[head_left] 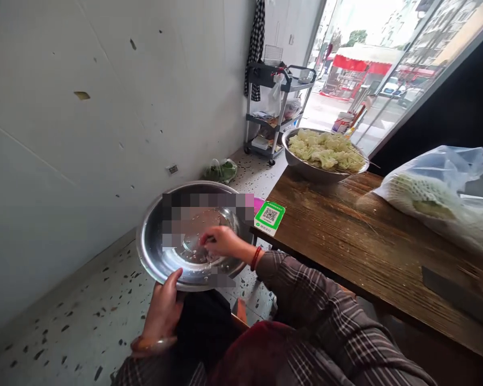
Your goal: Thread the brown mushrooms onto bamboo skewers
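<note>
A large stainless steel basin (148, 244) is tilted above my lap, with small pale bits and drops on its inner wall. My left hand (164, 305) grips its near rim, thumb over the edge and the other fingers hidden beneath. Inside the basin, my right hand (222, 241) is held low with its fingers curled together; whatever they hold, if anything, cannot be made out. Part of the basin's inside is blurred into blocks.
To the right is a wooden table (329, 225), bearing a metal bowl (305, 167) of cauliflower florets (325, 150), a green QR code card (270, 217) and a plastic bag (446, 187) of netted produce. A bag of greens (221, 170) lies by the wall; a wheeled cart (279, 115) stands behind.
</note>
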